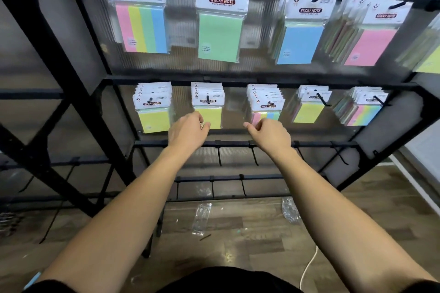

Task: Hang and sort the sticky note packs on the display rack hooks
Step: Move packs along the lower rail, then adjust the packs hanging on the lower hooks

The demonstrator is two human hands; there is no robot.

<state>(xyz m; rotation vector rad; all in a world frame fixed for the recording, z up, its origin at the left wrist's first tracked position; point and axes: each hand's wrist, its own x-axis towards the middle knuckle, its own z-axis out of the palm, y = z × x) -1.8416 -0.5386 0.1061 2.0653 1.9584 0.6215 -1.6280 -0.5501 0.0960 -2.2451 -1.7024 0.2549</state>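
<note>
Left to right, second row of the display rack (238, 79). We saw the outermost yellow stack (153, 115) hanging untouched on its hook, well clear of either hand. Next, our left hand (188, 129) reached the lower corner of the yellow pack (209, 114) on the second hook (208, 99); the fingers were curled and appeared to pinch the pack's bottom edge, though blur kept us from seeing the contact exactly. We judged that a downward or sideways tug here could tear the card header at its punched hole, or drag the packs behind it off the peg.

Our right hand (269, 132) sat just below the striped pack (265, 112) on the third hook, fingers curled with the thumb stretched towards the left; we could not tell whether it gripped the wrapper or merely touched it. With both hands busy on neighbouring stacks, we reckoned either stack might swing and slip forward along its peg.

Further right, the yellow stack (309, 109) and the striped stack (362, 112) hung crowded on angled hooks; we thought a knock against the frame could spill them. Below, the empty hooks (253, 157) jutted out beneath our wrists, a likely snag. Loose plastic wrappers (202, 217) lay on the floor (357, 209), a slipping risk underfoot.
</note>
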